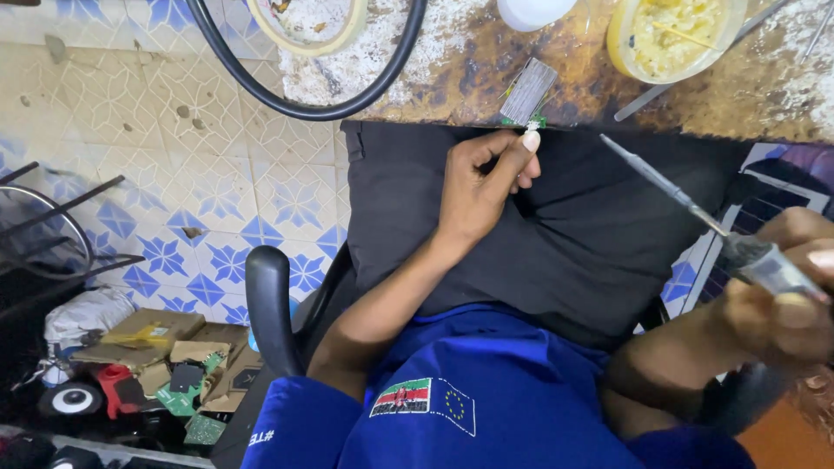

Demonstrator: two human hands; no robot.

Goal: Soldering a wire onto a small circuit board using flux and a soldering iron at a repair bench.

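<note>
While the left hand [480,187] is pinching a small green circuit board [526,97] between thumb and forefinger, the board's silver metal part is pointing up toward 1 o'clock, over the edge of the worn, stained table [486,65]. Fingers are pressed together on the board's lower green end — the rest of it is standing free. At 3 o'clock from that hand, the right hand [786,300] is wrapping closed around the handle of a soldering iron [695,208], whose thin tip is slanting toward 10 o'clock and staying apart from the board. Under both hands a black cushion [591,234] is lying across the lap. On the table at 12 o'clock, 1 yellow tub of paste [673,35] is sitting near a white round thing [532,10], and a black cable [304,104] is looping at 11 o'clock. Down at 8 o'clock, cardboard boxes [148,334] are lying on the tiled floor [174,174].
</note>
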